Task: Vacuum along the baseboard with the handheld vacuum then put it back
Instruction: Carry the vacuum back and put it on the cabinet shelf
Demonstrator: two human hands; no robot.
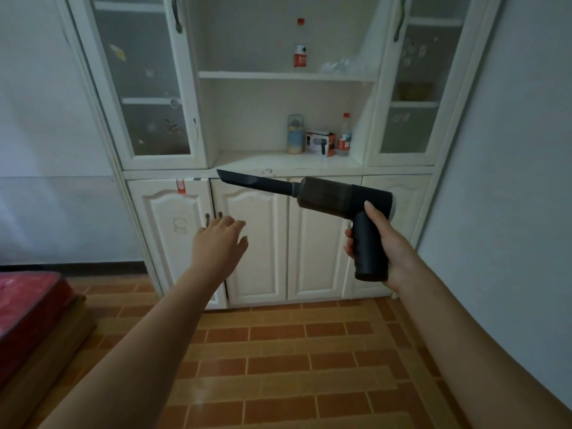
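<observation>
My right hand (387, 243) grips the handle of a black handheld vacuum (328, 196), held up in front of the white cabinet (257, 243). Its long flat nozzle points up and to the left, with the tip near the cabinet's counter edge. My left hand (219, 239) is stretched forward with fingers apart and holds nothing, in front of the lower cabinet doors. A dark baseboard (71, 267) runs along the foot of the left wall, next to the cabinet.
On the cabinet's open shelf (278, 161) stand a blue flask (294, 134), a small box (320, 144) and a bottle (344, 136). A red mattress on a wooden frame (28, 308) sits at the lower left. Brown tiled floor (278, 351) lies below, with a wall at the right.
</observation>
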